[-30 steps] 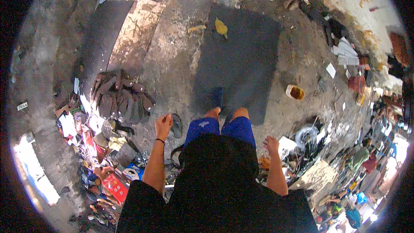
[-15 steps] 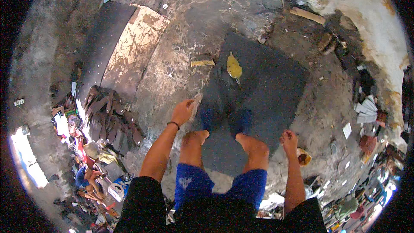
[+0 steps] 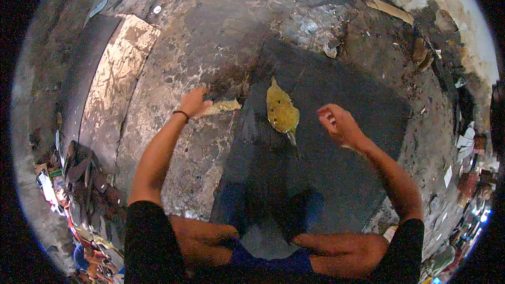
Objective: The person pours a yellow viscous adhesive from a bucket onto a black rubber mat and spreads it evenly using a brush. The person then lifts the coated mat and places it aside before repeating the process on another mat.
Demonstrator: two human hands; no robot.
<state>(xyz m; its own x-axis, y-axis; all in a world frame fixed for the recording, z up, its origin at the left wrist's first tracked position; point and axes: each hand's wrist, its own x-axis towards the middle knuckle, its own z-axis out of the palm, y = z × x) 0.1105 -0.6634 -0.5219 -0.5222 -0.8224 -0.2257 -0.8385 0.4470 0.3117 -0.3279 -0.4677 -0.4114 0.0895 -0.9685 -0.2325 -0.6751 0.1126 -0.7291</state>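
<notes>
A large dark grey mat or board (image 3: 357,179) lies flat on the floor in front of my bent knees. On it rests a yellow, leaf-shaped piece (image 3: 283,110) with dark spots and a narrow pointed tip at each end. Left of that, a yellowish tan strip with rough edges (image 3: 226,106) lies by the mat's left side. My left hand (image 3: 194,101) is over the strip's left end, fingers spread and thumb apart; contact cannot be made out. Above the mat, right of the yellow piece, my right hand (image 3: 339,125) has its fingers curled in, with nothing visible in them.
A pile of dark brown, elongated pieces (image 3: 81,171) lies at the left beside mixed scraps. Farther off, a sunlit patch (image 3: 118,58) falls on a flat panel. A tan cardboard-like strip (image 3: 390,10) lies near the pale wall at the upper right.
I have lowered myself and my knees are more bent. My left hand has moved forward and left to the strip; my right hand has come forward over the mat.
</notes>
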